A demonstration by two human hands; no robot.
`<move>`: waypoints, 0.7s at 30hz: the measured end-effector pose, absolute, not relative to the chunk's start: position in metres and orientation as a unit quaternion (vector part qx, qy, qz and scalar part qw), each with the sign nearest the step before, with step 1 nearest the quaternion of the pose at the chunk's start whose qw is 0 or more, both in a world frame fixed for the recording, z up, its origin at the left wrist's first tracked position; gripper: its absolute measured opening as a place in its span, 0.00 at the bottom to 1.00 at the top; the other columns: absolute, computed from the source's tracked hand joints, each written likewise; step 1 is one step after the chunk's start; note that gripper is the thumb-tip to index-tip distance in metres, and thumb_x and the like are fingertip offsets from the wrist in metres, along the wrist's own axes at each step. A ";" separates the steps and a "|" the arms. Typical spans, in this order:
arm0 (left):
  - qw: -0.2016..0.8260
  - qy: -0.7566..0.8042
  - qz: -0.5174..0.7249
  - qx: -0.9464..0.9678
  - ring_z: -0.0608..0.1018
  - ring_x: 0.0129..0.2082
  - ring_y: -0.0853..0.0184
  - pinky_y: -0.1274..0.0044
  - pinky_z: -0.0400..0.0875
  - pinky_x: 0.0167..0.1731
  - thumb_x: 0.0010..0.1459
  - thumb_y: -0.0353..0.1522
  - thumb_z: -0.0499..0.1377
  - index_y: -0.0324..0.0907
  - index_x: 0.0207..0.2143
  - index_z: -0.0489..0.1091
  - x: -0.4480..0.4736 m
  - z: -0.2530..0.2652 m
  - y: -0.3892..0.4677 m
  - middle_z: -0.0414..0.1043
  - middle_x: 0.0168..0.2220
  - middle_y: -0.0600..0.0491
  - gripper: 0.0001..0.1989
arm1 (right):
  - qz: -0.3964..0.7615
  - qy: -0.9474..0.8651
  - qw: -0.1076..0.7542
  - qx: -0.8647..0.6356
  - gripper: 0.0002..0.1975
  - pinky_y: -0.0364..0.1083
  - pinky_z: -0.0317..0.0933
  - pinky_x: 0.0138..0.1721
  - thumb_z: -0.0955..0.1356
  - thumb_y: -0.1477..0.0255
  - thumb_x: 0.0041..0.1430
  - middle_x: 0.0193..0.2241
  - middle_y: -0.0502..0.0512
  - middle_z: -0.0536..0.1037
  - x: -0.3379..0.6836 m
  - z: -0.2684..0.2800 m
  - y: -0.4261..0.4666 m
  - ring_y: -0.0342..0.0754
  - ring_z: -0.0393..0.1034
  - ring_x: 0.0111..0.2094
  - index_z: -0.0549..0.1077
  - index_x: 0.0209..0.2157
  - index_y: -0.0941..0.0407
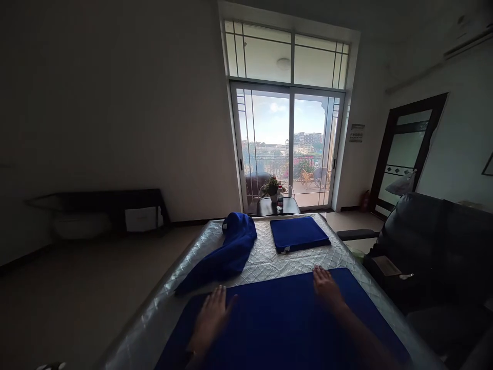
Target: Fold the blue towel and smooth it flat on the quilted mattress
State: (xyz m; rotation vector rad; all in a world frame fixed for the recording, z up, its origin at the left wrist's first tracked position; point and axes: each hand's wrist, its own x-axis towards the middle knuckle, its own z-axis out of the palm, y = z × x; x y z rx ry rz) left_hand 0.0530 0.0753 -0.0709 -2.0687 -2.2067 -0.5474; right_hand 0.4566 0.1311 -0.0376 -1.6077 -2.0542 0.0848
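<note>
A dark blue cloth [277, 318] lies spread flat across the near part of a quilted, shiny mattress [254, 270]. My left hand [213, 314] rests on its left side near the far edge, fingers stretched and thumb apart. Over on the right, my right hand [325, 285] lies flat at the cloth's far edge with its fingers extended. Beyond them sits a neatly folded blue cloth [298, 233] with a small white tag at its near edge. To its left is a crumpled blue cloth [236, 244], trailing toward the mattress's left edge.
A small dark table [265, 208] with a potted plant [272, 186] and a bottle [280, 199] stands past the mattress, before a sliding glass door [290, 144]. A black armchair [435, 246] is close on the right. Along the left wall is a dark low frame [108, 198].
</note>
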 end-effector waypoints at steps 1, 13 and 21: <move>0.027 -0.686 -0.187 -0.702 0.67 0.64 0.47 0.52 0.65 0.58 0.63 0.44 0.48 0.43 0.57 0.70 0.078 -0.070 0.081 0.72 0.60 0.42 0.26 | 0.043 -0.783 0.249 -0.568 0.24 0.51 0.49 0.67 0.60 0.69 0.63 0.63 0.59 0.69 0.437 -0.042 0.130 0.52 0.57 0.66 0.70 0.59 0.53; -0.042 -0.585 -0.237 -0.774 0.63 0.67 0.54 0.52 0.61 0.63 0.66 0.46 0.43 0.48 0.63 0.63 0.185 -0.087 0.104 0.66 0.64 0.50 0.27 | 0.110 -0.837 0.195 -0.500 0.29 0.54 0.43 0.69 0.54 0.60 0.65 0.68 0.51 0.57 0.368 -0.076 0.119 0.51 0.49 0.69 0.55 0.67 0.46; -0.003 -0.686 -0.190 -0.703 0.65 0.65 0.48 0.56 0.65 0.58 0.64 0.41 0.46 0.35 0.61 0.65 0.053 -0.080 0.079 0.67 0.62 0.38 0.29 | 0.055 -0.730 0.242 -0.637 0.27 0.48 0.48 0.66 0.58 0.60 0.63 0.64 0.58 0.68 0.477 -0.057 0.137 0.51 0.57 0.66 0.70 0.59 0.53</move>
